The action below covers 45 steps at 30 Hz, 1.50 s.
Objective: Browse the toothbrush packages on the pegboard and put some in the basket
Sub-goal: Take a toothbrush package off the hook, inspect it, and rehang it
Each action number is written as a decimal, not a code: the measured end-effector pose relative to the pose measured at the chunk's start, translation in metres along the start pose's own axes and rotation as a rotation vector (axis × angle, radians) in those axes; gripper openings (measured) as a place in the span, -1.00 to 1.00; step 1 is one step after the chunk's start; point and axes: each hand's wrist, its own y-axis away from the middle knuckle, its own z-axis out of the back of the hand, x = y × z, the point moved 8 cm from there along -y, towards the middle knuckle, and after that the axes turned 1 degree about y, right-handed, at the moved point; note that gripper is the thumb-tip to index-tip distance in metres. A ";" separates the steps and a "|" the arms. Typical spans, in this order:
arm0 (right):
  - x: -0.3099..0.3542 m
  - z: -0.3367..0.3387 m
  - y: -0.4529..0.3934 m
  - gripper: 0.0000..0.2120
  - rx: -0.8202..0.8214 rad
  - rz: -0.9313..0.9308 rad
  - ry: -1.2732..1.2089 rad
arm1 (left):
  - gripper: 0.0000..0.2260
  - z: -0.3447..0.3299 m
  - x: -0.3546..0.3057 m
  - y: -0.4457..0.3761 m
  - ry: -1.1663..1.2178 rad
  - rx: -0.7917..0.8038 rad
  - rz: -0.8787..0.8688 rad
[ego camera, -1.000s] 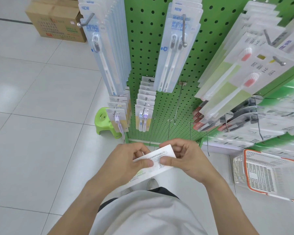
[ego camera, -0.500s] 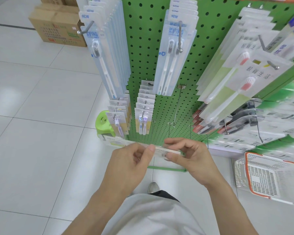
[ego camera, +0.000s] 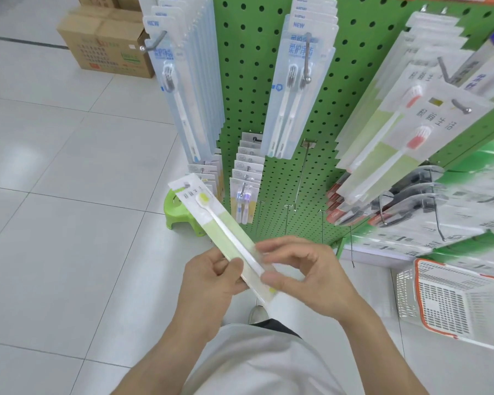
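Note:
A long toothbrush package (ego camera: pixel 211 218) with a green-and-white card and a white brush with yellow-green bristles lies face up across both hands, its head end pointing up-left. My left hand (ego camera: pixel 211 276) grips its lower left edge. My right hand (ego camera: pixel 305 273) pinches its lower end between thumb and fingers. The green pegboard (ego camera: pixel 248 86) ahead carries rows of hanging toothbrush packages (ego camera: pixel 294 89). A white basket (ego camera: pixel 451 302) with an orange rim sits on the floor at the right, well apart from both hands.
A small green stool (ego camera: pixel 177 215) stands on the tiled floor beside the pegboard base. Cardboard boxes (ego camera: pixel 109 44) sit at the back left. Bare metal hooks (ego camera: pixel 303 178) jut from the lower board. More packages (ego camera: pixel 397 132) overhang at the right.
The package has been turned over from its printed white back, through edge-on, to its front face. It now points up-left, and both hands have shifted along it.

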 end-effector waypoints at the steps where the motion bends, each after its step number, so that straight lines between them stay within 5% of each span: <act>1: -0.002 0.005 -0.001 -0.81 -0.070 -0.004 0.006 | -0.76 -0.001 0.004 0.002 0.005 0.010 0.029; 3: -0.008 0.011 -0.003 -0.76 -0.153 -0.040 0.035 | -0.76 -0.005 0.012 0.006 -0.029 0.052 0.078; 8: -0.012 0.001 -0.001 -0.59 -0.027 -0.130 0.008 | -0.78 -0.018 0.024 0.014 -0.218 0.212 0.092; 14: -0.005 0.012 0.007 -0.79 -0.122 -0.108 -0.029 | -0.89 -0.015 -0.004 0.008 -0.223 -0.017 -0.104; 22: 0.018 0.030 0.023 -0.73 -0.129 -0.067 -0.009 | -0.95 -0.067 -0.069 -0.001 -0.223 0.173 -0.450; 30: 0.079 0.082 0.046 -0.91 -0.444 0.164 0.076 | -0.90 -0.122 -0.105 0.013 -0.247 0.303 -0.661; 36: 0.113 0.105 0.059 -0.78 -0.652 0.333 0.076 | -0.79 -0.161 -0.137 0.026 -0.217 0.380 -0.749; 45: 0.119 0.120 0.050 -0.84 -0.702 0.336 0.043 | -0.88 -0.181 -0.146 0.009 -0.186 0.335 -0.702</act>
